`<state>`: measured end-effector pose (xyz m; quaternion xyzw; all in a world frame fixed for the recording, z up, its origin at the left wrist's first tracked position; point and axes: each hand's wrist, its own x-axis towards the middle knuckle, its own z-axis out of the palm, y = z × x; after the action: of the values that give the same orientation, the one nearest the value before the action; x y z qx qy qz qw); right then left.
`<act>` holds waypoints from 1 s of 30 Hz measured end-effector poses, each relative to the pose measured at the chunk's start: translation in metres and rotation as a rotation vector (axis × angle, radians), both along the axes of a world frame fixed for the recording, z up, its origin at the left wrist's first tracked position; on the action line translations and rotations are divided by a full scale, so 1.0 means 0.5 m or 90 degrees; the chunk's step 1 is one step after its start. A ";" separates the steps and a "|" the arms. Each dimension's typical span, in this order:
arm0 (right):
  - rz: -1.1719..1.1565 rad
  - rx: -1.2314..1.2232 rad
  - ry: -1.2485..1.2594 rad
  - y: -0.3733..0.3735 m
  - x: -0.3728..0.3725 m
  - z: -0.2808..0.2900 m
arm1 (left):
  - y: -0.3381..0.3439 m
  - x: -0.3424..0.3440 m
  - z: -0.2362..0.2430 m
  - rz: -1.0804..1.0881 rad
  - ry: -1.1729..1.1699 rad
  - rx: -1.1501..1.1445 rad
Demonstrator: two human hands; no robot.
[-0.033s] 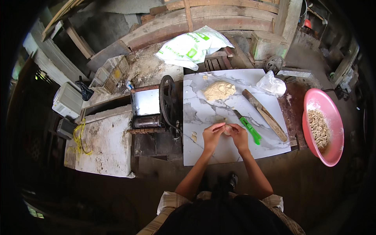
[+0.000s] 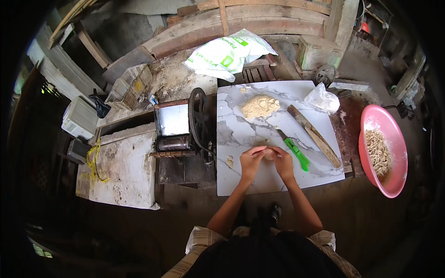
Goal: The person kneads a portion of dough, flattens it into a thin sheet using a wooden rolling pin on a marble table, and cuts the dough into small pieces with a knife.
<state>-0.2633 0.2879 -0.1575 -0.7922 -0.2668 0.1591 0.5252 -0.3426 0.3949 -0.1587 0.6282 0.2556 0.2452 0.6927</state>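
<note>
Two half-curled hands, left hand (image 2: 251, 162) and right hand (image 2: 283, 164), hold a small pale lump (image 2: 269, 155) between them. Green lettering (image 2: 229, 42) marks the white sack (image 2: 252, 50).

1. Wooden planks (image 2: 181, 39) line the back, beside a pale upright post (image 2: 343, 23).
2. A stained counter (image 2: 171, 76) stands before them; a grimy white-topped bench (image 2: 125, 171) sits at left.
3. The floor (image 2: 333, 204) lies in shadow.
</note>
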 end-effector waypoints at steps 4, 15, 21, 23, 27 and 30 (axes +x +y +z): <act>0.029 0.013 -0.137 -0.007 0.006 -0.040 | 0.015 -0.010 -0.019 0.013 0.098 0.258; 0.081 -0.281 -0.534 -0.019 -0.061 -0.029 | -0.048 -0.035 -0.026 -0.118 0.157 0.703; 0.076 -0.411 -0.585 -0.006 -0.053 -0.027 | -0.047 -0.025 -0.029 -0.088 0.253 0.819; 0.094 -0.451 -0.605 0.002 -0.053 -0.016 | -0.041 -0.019 -0.029 -0.091 0.251 0.802; 0.074 -0.419 -0.610 0.006 -0.032 -0.032 | -0.029 -0.002 -0.037 -0.085 0.236 0.812; 0.089 -0.262 -0.513 -0.010 0.009 -0.031 | -0.005 -0.003 -0.043 -0.139 0.190 0.777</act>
<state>-0.2589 0.2826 -0.1729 -0.8590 -0.4653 -0.0768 0.1994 -0.3440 0.3926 -0.1801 0.9597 0.0982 0.1841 0.1882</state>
